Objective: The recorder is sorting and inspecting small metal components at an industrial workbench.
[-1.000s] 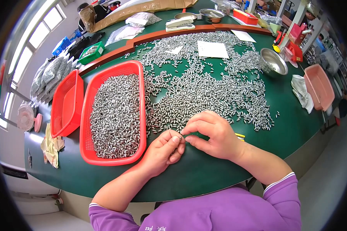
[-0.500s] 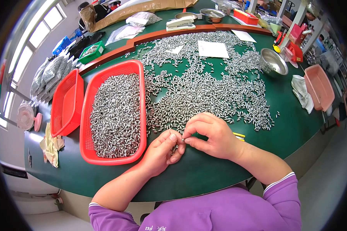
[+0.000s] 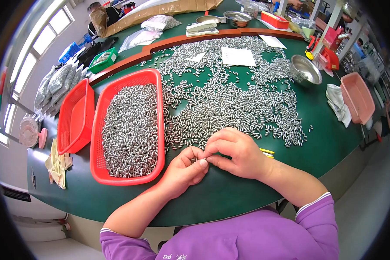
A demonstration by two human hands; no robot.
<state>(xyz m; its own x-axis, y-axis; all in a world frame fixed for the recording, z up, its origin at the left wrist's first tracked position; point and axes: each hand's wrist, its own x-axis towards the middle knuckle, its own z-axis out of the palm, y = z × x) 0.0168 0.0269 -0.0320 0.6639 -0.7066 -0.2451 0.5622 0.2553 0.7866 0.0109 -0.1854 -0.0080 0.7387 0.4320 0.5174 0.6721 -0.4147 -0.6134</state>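
Over the last second little had changed: both hands had stayed at the near edge of the green surface [image 3: 229,195], at about six o'clock, and had only drawn a shade closer together. The left hand [image 3: 184,171] lay curled, thumb and forefinger narrowed to a pinch around a small metal piece [image 3: 194,159], of which only a glint showed. The right hand [image 3: 238,152] met it from three o'clock, its fingers [image 3: 212,149] bent and closed narrow over the same spot, touching the left thumb. Whether the right hand held a second piece of its own could not be told; the knuckles hid it.

Since neither hand had travelled to the heap or to the basket, the work in hand looked to be mid-way through one piece, a fitting or checking done at the fingertips, rather than a pick or a drop.

The loose heap of small silver cylinders [image 3: 229,104] spread from the hands toward twelve o'clock, its nearest pieces just beside the right knuckles. At nine o'clock the red mesh basket [image 3: 158,112], well filled with like pieces, stood just beside the left hand. A second, empty red basket [image 3: 76,115] leaned beyond it. A steel bowl [image 3: 305,70] sat at two o'clock, well apart.
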